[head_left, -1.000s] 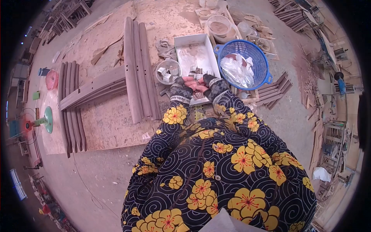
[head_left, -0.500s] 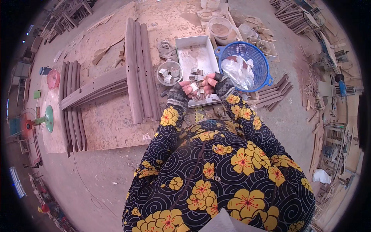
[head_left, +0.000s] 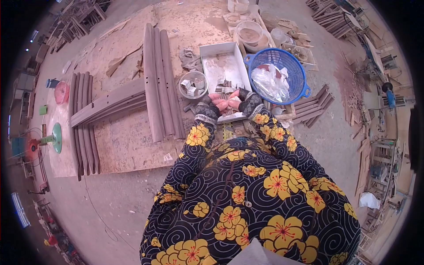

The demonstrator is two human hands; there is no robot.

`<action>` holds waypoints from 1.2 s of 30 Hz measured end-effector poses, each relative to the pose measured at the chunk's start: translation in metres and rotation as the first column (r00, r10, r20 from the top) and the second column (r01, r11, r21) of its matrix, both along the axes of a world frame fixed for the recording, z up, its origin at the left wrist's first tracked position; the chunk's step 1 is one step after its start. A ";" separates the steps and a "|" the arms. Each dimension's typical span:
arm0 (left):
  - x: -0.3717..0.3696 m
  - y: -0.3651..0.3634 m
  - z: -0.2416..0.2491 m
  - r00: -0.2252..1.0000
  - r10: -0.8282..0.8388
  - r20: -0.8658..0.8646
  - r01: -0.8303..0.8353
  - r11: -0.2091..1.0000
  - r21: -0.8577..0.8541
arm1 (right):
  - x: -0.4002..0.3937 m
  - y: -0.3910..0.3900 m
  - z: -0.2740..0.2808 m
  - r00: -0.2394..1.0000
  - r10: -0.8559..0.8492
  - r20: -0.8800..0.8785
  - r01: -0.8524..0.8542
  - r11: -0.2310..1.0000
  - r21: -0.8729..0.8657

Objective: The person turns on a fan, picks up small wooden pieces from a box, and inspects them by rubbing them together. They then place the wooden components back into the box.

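Observation:
My left hand point(head_left: 215, 103) and my right hand point(head_left: 240, 101), both in dark patterned fingerless gloves, meet over the near end of a white open box point(head_left: 214, 68). Their fingertips are pinched together around a small whitish piece, largely hidden by the fingers. Just beyond the fingertips, small grey-brown and white pieces point(head_left: 226, 85) lie in the box. To the left of the box stands a clear round tub point(head_left: 181, 85) with several white and silvery pieces in it. A blue plastic basket point(head_left: 304, 73) with clear plastic bags point(head_left: 269, 81) stands close to my right hand.
Long dark wooden bars point(head_left: 152, 88) lie across the worktable point(head_left: 117, 154), with more bars point(head_left: 84, 128) at its left. A grey rag point(head_left: 190, 59) is behind the tub. Plastic tubs point(head_left: 249, 35) stand at the back. Wooden pieces point(head_left: 313, 106) are stacked at the right.
My hands have come closer together, fingertips now touching. The whitish piece that showed in my left fingers is now mostly covered. My right hand has shifted slightly down and left.

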State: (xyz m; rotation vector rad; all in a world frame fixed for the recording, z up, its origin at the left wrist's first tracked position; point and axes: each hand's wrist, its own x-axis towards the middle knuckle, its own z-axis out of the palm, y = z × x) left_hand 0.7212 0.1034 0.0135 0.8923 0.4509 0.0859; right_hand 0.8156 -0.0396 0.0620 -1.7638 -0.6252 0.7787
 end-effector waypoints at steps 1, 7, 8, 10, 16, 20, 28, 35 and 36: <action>0.000 -0.001 0.002 1.000 0.002 0.000 -0.002 1.000 -0.014 | 0.001 0.001 -0.004 1.000 0.004 -0.029 -0.003 1.000 0.022; -0.008 -0.008 0.018 0.992 0.063 0.108 -0.033 0.965 -0.260 | -0.002 -0.004 -0.013 0.814 0.007 -0.580 0.182 0.947 0.266; -0.008 -0.007 0.021 0.990 0.063 0.123 -0.028 0.963 -0.266 | -0.001 -0.004 -0.014 0.792 0.017 -0.611 0.198 0.938 0.284; -0.010 -0.005 0.023 0.986 0.067 0.152 -0.021 0.957 -0.289 | 0.003 -0.007 -0.016 0.785 -0.045 -0.618 0.242 0.940 0.238; -0.008 0.002 0.013 0.989 0.053 0.140 -0.030 0.986 -0.166 | 0.018 -0.028 -0.004 0.960 -0.158 -0.232 0.172 0.984 0.043; 0.000 0.005 -0.028 0.997 0.065 -0.038 -0.052 0.960 0.276 | 0.020 -0.054 -0.001 0.973 -0.233 0.005 0.233 0.972 0.022; 0.008 -0.004 -0.046 0.992 0.125 -0.004 -0.092 0.750 0.655 | 0.024 -0.110 -0.005 0.896 -0.445 -0.014 0.445 0.894 0.054; 0.029 -0.001 -0.051 0.988 -0.105 -0.117 0.140 0.251 0.958 | -0.002 -0.125 0.002 0.873 -0.417 -0.255 0.457 0.880 0.126; 0.039 -0.002 -0.053 0.980 -0.152 -0.130 0.148 0.109 0.983 | -0.006 -0.123 -0.001 0.869 -0.408 -0.278 0.458 0.878 0.142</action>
